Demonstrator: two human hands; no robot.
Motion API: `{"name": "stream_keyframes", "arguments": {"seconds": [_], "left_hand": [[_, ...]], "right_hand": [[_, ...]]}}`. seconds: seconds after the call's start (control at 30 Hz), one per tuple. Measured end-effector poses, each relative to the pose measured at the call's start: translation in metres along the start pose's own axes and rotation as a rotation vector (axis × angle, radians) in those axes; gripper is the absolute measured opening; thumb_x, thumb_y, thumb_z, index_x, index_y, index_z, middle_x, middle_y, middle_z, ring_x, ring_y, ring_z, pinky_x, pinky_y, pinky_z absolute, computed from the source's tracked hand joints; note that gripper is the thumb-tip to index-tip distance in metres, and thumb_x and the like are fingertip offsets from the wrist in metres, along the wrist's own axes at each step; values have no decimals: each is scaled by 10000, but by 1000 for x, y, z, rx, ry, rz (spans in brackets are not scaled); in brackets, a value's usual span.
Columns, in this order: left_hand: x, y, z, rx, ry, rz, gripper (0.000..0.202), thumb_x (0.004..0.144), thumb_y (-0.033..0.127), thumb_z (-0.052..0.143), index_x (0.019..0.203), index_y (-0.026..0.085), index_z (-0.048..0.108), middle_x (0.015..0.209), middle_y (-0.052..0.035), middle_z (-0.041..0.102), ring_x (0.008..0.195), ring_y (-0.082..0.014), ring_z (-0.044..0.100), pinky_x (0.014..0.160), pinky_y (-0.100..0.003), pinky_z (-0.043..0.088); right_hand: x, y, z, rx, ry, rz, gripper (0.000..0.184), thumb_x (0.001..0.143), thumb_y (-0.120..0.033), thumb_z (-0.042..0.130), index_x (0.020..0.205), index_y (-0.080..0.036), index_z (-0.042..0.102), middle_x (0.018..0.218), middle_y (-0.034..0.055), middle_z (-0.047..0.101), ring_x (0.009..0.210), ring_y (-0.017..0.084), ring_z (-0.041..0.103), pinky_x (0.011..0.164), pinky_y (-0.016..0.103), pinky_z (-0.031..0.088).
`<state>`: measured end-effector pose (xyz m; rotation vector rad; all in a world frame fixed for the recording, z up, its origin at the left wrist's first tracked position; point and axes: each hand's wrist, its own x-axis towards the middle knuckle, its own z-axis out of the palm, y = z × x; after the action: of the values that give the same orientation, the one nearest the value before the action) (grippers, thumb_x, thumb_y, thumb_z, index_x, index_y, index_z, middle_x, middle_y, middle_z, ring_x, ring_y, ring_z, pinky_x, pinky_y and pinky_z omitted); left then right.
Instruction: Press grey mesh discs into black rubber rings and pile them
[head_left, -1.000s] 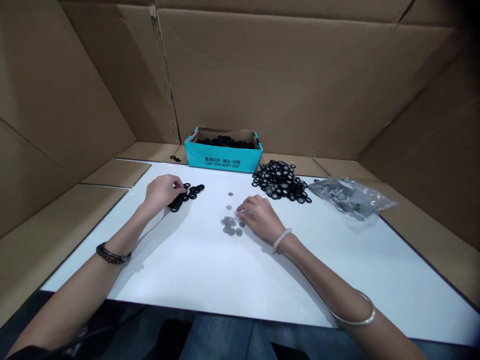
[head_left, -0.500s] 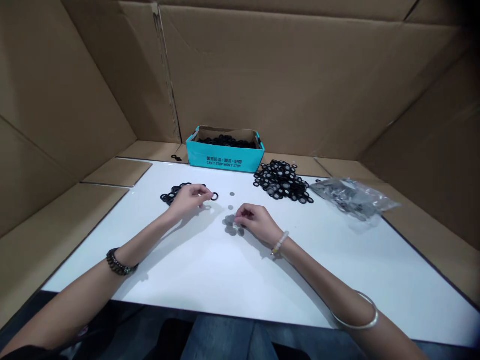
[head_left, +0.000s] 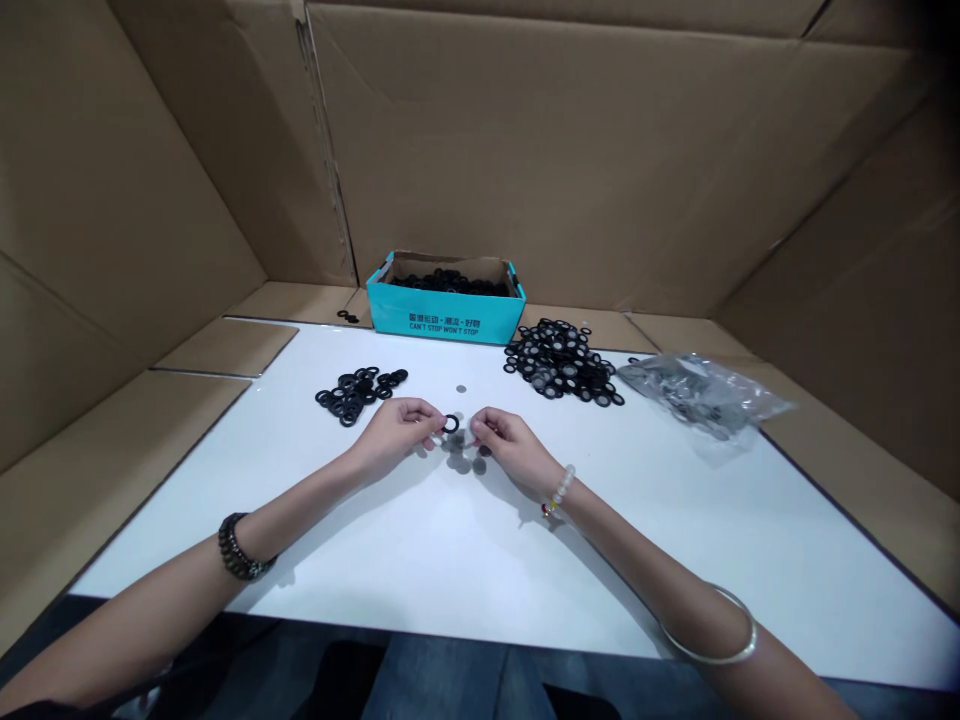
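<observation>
My left hand (head_left: 397,433) pinches a single black ring (head_left: 451,424) and holds it above the white table (head_left: 420,540). My right hand (head_left: 506,447) is closed in a pinch just to the right of the ring; a small grey disc seems to be in its fingertips, though it is too small to be sure. Below both hands lie a few grey discs (head_left: 469,464). A small heap of black rings (head_left: 358,388) lies to the left, behind my left hand.
A teal box (head_left: 445,312) with black rings inside stands at the back. A larger pile of rings with grey centres (head_left: 562,364) lies to its right. A clear plastic bag (head_left: 697,392) lies at the right. One lone disc (head_left: 461,389) sits mid-table. Cardboard walls surround the table.
My left hand left the small ring heap with one black ring and moved right and toward me to meet my right hand, which rose slightly from the grey discs into a pinch.
</observation>
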<state>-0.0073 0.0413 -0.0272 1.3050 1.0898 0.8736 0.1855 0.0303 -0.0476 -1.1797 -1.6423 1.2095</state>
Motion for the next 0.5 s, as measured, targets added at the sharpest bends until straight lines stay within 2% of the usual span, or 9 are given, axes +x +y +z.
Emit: {"name": "stream_keyframes", "arguments": {"seconds": [0.17, 0.33, 0.4, 0.5], "left_hand": [[4, -3, -3, -15, 23, 7, 259, 691, 356, 709, 753, 112, 648, 658, -44, 642, 518, -106, 552, 496, -233, 437], [7, -5, -6, -14, 18, 19, 269, 690, 368, 706, 746, 111, 650, 678, -50, 647, 518, -106, 551, 505, -239, 437], [6, -6, -6, 0, 15, 28, 268, 701, 373, 699, 746, 114, 647, 689, -49, 650, 520, -103, 554, 511, -237, 435], [3, -7, -4, 33, 26, 50, 252, 722, 369, 682, 748, 121, 642, 682, -41, 647, 520, -101, 557, 526, -235, 439]], "right_hand": [[-2, -5, -4, -328, 16, -89, 160, 862, -202, 469, 742, -166, 570, 631, -11, 541, 609, 129, 502, 593, 248, 379], [-3, -9, -6, -671, 1, -302, 178, 850, -127, 511, 789, -156, 675, 741, 64, 638, 775, 194, 525, 738, 319, 408], [-3, -9, -6, -667, 20, -341, 158, 832, -142, 557, 789, -165, 707, 763, 76, 654, 793, 205, 529, 754, 337, 417], [-4, -12, -2, -421, 116, -282, 109, 791, -163, 617, 753, -176, 719, 782, 65, 680, 781, 191, 570, 750, 333, 442]]}}
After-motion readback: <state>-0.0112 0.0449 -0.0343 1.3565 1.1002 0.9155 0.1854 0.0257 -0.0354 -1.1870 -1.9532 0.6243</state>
